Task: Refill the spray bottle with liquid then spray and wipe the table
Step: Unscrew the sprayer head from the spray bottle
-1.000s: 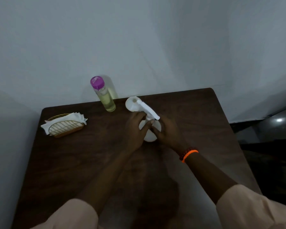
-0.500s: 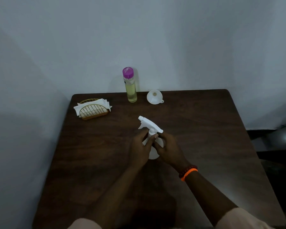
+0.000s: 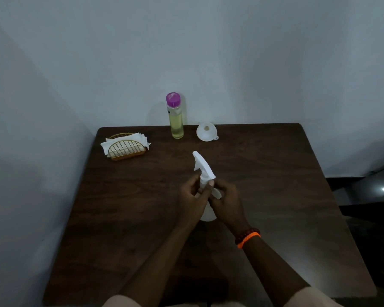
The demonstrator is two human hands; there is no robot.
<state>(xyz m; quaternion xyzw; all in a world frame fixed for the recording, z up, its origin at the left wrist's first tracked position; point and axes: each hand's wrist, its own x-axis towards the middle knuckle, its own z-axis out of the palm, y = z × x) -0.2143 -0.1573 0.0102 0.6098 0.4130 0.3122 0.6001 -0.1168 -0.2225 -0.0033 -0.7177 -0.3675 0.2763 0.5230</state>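
Near the tabletop's (image 3: 275, 173) middle, both my hands now pinch the spray bottle's (image 3: 203, 171) collar, left fingers (image 3: 192, 181) and right fingers (image 3: 211, 185) apparently unscrewing; its nozzle has swung away, so refilling nears.

A dark wooden table (image 3: 264, 196) stood against the wall.
On it sat a napkin holder (image 3: 126, 147), a purple-capped bottle (image 3: 176, 120), a funnel (image 3: 206, 132) and a spray bottle (image 3: 205, 173).
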